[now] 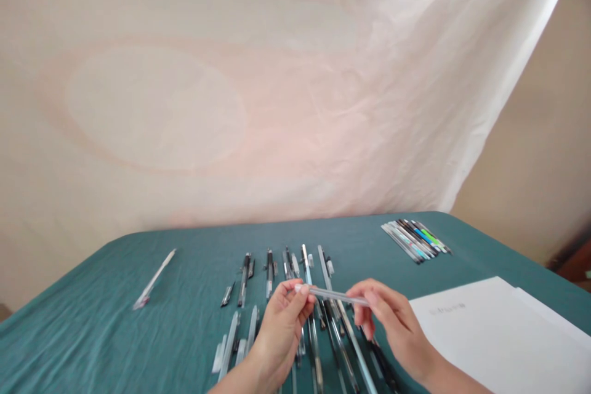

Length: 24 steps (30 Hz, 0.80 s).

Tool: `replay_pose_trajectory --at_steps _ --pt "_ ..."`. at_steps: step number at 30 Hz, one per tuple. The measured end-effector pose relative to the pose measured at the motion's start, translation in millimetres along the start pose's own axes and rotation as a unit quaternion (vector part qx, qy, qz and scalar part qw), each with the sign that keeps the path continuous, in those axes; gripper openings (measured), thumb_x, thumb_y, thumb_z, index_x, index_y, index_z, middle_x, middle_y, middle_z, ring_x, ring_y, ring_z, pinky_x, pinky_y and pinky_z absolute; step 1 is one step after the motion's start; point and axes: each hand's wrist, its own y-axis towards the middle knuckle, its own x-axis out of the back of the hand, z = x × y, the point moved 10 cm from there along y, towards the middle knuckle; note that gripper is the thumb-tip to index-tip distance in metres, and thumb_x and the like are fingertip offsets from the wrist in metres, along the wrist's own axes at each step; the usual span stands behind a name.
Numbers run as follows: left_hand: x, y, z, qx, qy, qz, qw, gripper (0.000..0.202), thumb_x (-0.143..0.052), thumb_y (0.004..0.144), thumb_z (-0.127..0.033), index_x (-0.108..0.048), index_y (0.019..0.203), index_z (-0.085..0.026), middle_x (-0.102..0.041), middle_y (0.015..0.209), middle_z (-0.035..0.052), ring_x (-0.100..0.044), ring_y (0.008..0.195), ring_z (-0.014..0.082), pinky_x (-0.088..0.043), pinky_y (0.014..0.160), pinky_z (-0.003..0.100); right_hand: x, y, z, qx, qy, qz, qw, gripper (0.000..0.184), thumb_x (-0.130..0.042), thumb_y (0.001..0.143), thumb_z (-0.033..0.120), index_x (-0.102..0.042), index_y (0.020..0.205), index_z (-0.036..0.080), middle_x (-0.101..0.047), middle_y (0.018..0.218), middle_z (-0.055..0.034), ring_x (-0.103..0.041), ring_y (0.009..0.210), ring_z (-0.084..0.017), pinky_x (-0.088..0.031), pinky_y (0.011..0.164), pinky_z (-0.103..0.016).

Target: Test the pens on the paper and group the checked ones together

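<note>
Between my two hands a clear pen barrel is held level above the table. My left hand pinches its whitish left end between thumb and fingertips. The fingers of my right hand close round the other end. Under and around the hands lie several pen parts: dark pens toward the back left, clear barrels at the front left, and long pale tubes running toward me. A small loose cap rests left of the dark pens. My hands cover part of the rows.
A green cloth covers the table. On the left lies one white pen. Several pens in a row lie at the back right. White paper sheets with faint writing are at the right. A pale curtain hangs behind.
</note>
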Motion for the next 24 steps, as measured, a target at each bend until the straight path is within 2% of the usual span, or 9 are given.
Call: replay_pose_trajectory --at_steps 2,5,9,13,24 --pt "2.6 1 -3 -0.02 0.014 -0.008 1.0 0.023 -0.068 0.072 -0.018 -0.049 0.086 -0.015 -0.064 0.08 0.0041 -0.058 0.067 0.0079 -0.048 0.072 0.021 5 2 -6 -0.022 -0.026 -0.025 0.999 0.034 -0.034 0.091 0.039 -0.057 0.086 0.015 -0.052 0.056 0.002 -0.048 0.044 -0.008 -0.038 0.044 -0.02" --pt "2.7 -1 -7 -0.045 0.038 -0.018 0.998 0.028 -0.068 0.072 -0.022 -0.049 0.09 -0.015 -0.066 0.085 0.0064 -0.06 0.069 0.0097 -0.048 0.076 0.025 0 3 -12 -0.045 -0.047 -0.019 0.998 0.035 -0.033 0.09 0.041 -0.056 0.087 0.015 -0.05 0.052 0.0039 -0.046 0.04 -0.007 -0.036 0.041 -0.018" --pt "-6.7 -11 -13 -0.065 0.063 -0.013 0.996 0.032 -0.064 0.075 -0.027 -0.046 0.1 -0.016 -0.065 0.097 0.0097 -0.061 0.08 0.0142 -0.044 0.083 0.03 -5 2 -14 -0.051 -0.042 -0.02 0.998 0.036 -0.033 0.09 0.044 -0.055 0.088 0.016 -0.048 0.052 0.0052 -0.045 0.039 -0.006 -0.036 0.04 -0.017" --pt "-16.5 -19 -17 -0.072 0.084 -0.003 0.994 0.041 -0.064 0.074 -0.026 -0.043 0.109 -0.019 -0.061 0.109 0.0103 -0.062 0.084 0.0173 -0.043 0.08 0.031 -4 -1 -17 -0.042 -0.034 -0.044 0.998 0.035 -0.032 0.09 0.045 -0.054 0.088 0.017 -0.049 0.054 0.0046 -0.047 0.04 -0.007 -0.037 0.041 -0.018" --pt "-16.1 -16 -7 -0.076 0.099 0.057 0.991 0.059 -0.064 0.072 -0.019 -0.033 0.123 -0.024 -0.058 0.111 0.0071 -0.05 0.107 0.0198 -0.035 0.093 0.032 -3 -3 -21 -0.03 0.024 -0.084 0.996 0.034 -0.034 0.089 0.046 -0.05 0.086 0.017 -0.05 0.056 0.0036 -0.049 0.041 -0.008 -0.039 0.038 -0.018"
